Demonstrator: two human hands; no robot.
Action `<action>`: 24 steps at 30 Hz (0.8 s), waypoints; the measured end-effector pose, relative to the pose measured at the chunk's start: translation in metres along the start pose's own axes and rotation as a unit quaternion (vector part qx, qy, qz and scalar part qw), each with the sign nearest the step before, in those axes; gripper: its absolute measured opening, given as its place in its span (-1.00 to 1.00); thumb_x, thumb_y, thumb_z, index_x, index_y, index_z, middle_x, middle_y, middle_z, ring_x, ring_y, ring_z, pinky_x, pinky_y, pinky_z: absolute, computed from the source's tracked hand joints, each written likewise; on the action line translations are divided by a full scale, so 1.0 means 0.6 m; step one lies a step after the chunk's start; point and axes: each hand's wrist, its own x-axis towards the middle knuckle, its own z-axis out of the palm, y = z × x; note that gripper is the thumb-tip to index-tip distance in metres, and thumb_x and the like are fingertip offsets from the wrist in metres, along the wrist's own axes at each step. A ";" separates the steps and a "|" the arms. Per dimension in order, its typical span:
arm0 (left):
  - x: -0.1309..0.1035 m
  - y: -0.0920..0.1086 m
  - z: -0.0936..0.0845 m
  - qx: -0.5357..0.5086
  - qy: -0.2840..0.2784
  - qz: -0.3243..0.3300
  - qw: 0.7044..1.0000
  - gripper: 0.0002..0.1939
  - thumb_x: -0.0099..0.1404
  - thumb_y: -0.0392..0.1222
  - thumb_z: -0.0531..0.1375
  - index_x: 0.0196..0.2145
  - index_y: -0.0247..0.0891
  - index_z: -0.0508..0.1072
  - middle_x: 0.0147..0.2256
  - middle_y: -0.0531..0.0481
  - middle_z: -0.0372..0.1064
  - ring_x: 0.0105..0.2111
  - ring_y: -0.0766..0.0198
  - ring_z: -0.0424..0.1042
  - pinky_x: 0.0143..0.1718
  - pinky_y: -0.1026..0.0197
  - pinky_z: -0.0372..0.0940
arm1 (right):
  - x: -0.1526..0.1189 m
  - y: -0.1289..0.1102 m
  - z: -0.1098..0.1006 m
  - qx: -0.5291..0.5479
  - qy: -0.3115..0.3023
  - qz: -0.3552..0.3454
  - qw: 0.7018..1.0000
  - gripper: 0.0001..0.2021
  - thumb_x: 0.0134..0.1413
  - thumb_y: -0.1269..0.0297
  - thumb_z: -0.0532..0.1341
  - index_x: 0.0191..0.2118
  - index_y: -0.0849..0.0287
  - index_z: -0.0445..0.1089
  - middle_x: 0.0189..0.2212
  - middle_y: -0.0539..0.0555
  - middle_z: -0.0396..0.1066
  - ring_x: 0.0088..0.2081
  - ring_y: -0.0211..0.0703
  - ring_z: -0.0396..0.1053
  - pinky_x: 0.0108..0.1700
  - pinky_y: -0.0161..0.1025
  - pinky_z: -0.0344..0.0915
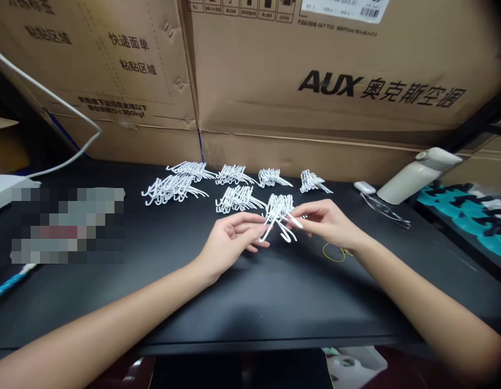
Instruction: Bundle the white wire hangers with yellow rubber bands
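Note:
Between my two hands, above the black table [250, 302], are several white hooks [283, 229], crossed over one another with their curved ends toward me. My left hand [238, 232] pinches them from the left, thumb on top and fingers underneath. From the right, my right hand [321, 221] grips their other side with thumb and forefinger. Just behind them lies a bundle of the same hooks [279, 201], partly covered by those in my hands. Another hook bundle [238, 199] rests to its left. A thin yellow loop [333, 258] lies beside my right wrist.
More hook bundles [173, 186] stretch along the back, before large cardboard boxes [250, 102]. At the right are a pale bottle [412, 175], a white case [364, 187], glasses [384, 210] and turquoise items [457, 208]. A white cable [72, 111] hangs at the left.

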 end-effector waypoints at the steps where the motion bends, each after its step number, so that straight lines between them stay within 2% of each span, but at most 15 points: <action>1: 0.000 0.000 0.000 0.003 -0.003 0.002 1.000 -0.64 0.13 -0.03 0.28 -0.18 -0.31 0.45 -0.21 -0.14 0.54 -0.37 0.19 0.55 -0.41 0.29 0.36 | 0.000 0.001 0.002 0.002 0.012 -0.004 1.000 -0.75 -0.02 0.11 0.30 -0.32 0.20 0.54 -0.42 0.08 0.50 -0.50 -0.28 0.32 -0.56 -0.36 0.22; 4: -0.001 0.001 0.004 0.016 -0.018 0.003 1.000 -0.62 0.15 -0.02 0.26 -0.13 -0.29 0.43 -0.20 -0.13 0.53 -0.35 0.18 0.55 -0.40 0.28 0.36 | 0.000 0.004 0.013 0.019 0.053 -0.024 0.998 -0.76 -0.06 0.11 0.32 -0.36 0.19 0.53 -0.42 0.07 0.50 -0.46 -0.23 0.36 -0.50 -0.33 0.29; 9: -0.004 0.001 0.008 0.019 -0.027 0.000 0.999 -0.56 0.15 -0.01 0.26 -0.06 -0.28 0.38 -0.15 -0.17 0.51 -0.33 0.14 0.55 -0.41 0.25 0.38 | -0.001 0.004 0.023 0.039 0.059 -0.032 0.997 -0.78 -0.03 0.12 0.31 -0.35 0.19 0.52 -0.41 0.08 0.51 -0.40 -0.18 0.41 -0.34 -0.23 0.37; 18: -0.002 -0.002 0.006 0.019 -0.042 -0.005 0.999 -0.53 0.18 -0.01 0.24 -0.01 -0.29 0.36 -0.19 -0.16 0.52 -0.30 0.14 0.55 -0.38 0.24 0.42 | -0.002 -0.003 0.036 0.103 0.078 -0.020 0.991 -0.78 -0.12 0.16 0.37 -0.40 0.21 0.50 -0.50 0.05 0.48 -0.49 -0.25 0.39 -0.44 -0.28 0.39; 24: -0.003 -0.003 0.009 0.013 -0.050 -0.026 0.998 -0.43 0.16 -0.01 0.26 0.07 -0.31 0.34 -0.19 -0.19 0.53 -0.24 0.09 0.54 -0.34 0.21 0.42 | -0.004 0.008 0.046 0.080 0.126 -0.045 0.988 -0.82 -0.08 0.17 0.35 -0.38 0.17 0.52 -0.40 0.09 0.52 -0.38 -0.15 0.45 -0.42 -0.25 0.40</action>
